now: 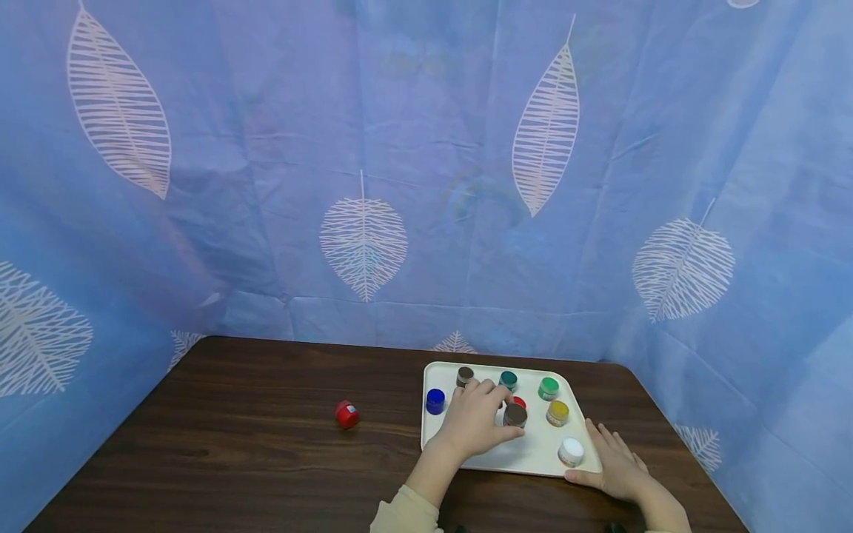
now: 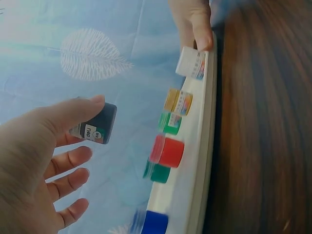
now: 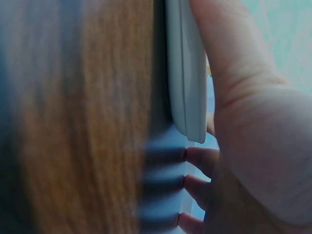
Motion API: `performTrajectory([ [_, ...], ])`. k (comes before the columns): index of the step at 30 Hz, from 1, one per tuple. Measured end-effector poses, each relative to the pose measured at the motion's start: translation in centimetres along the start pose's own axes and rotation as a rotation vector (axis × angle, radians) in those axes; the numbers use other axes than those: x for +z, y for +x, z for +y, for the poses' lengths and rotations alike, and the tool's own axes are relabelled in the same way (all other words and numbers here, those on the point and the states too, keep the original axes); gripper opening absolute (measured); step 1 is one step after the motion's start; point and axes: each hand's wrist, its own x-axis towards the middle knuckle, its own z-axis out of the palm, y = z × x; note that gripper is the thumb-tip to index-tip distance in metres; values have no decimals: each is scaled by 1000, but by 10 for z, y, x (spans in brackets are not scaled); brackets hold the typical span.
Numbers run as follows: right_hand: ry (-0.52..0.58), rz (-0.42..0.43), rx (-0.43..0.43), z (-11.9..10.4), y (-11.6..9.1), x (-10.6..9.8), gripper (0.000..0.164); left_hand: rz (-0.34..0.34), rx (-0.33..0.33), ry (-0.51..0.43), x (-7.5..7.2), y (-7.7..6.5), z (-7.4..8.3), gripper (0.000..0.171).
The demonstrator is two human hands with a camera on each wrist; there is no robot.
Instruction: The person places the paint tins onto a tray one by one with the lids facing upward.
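My left hand pinches a dark-lidded paint jar between thumb and forefinger, above the white tray. The other left fingers are spread and loosely bent. My right hand lies at the tray's near right corner, its thumb against the front edge and its fingers spread along the right side. On the tray stand a white jar, a yellow jar, a green jar, a teal jar, a brown-lidded jar and a blue jar. Behind the held jar, a red jar is partly hidden.
A second red jar lies on the dark wooden table, left of the tray. A blue cloth with white leaf prints hangs behind the table and along its sides.
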Motion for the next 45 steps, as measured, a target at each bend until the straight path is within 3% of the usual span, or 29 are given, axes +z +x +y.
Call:
performTrajectory([
  [10,7,-1,-15,1,1,0,114,-11,-81,-97,19,4,15,40],
  [20,-2,7,-21,4,-1,-1,112,-46,-111,-8,46,5,25,38],
  [45,12,-7,-29,3,-1,1,112,-125,-144,5,65,2,21,38],
])
